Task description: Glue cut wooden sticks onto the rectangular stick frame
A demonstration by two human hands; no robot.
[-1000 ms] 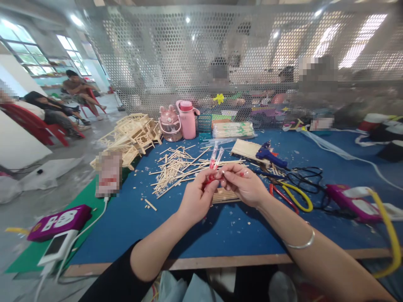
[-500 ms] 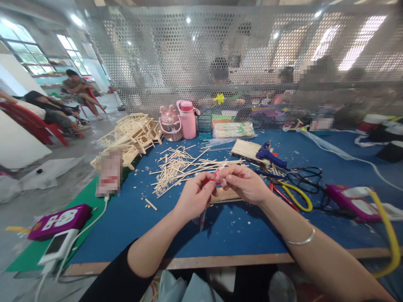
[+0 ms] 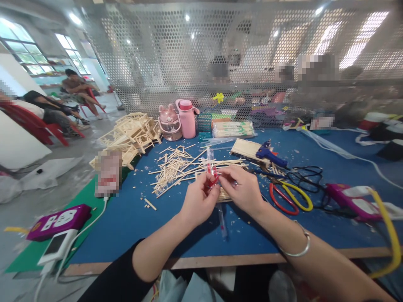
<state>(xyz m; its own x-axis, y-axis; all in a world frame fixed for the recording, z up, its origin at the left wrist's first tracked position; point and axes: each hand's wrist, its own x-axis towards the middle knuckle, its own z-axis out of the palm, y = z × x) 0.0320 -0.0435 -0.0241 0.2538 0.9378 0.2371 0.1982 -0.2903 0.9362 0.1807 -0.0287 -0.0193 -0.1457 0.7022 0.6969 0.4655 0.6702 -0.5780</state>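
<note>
A long clear plastic wrapper with red print (image 3: 211,168) is held upright over the middle of the blue table. My left hand (image 3: 198,197) is closed around it, thumb and fingers pressing near the red part. Its lower end hangs out below the fingers. My right hand (image 3: 244,186) pinches at the wrapper's right edge beside the left fingertips; what lies between its fingers is partly hidden. Beneath both hands lies a flat panel of wooden sticks (image 3: 227,195), mostly covered by them. Loose wooden sticks (image 3: 171,173) are heaped just beyond my left hand.
Right of my hands lie scissors with red and yellow handles (image 3: 296,197), a blue glue gun (image 3: 272,156) and black cables. Wooden frame models (image 3: 135,130), a charging phone (image 3: 108,174) and purple power strips (image 3: 59,221) stand left. Pink bottles (image 3: 187,121) stand before the perforated screen.
The wrapper has turned more upright and shows more of its length above and below my left hand. My right hand has rotated, its fingers now pointing left against the wrapper.
</note>
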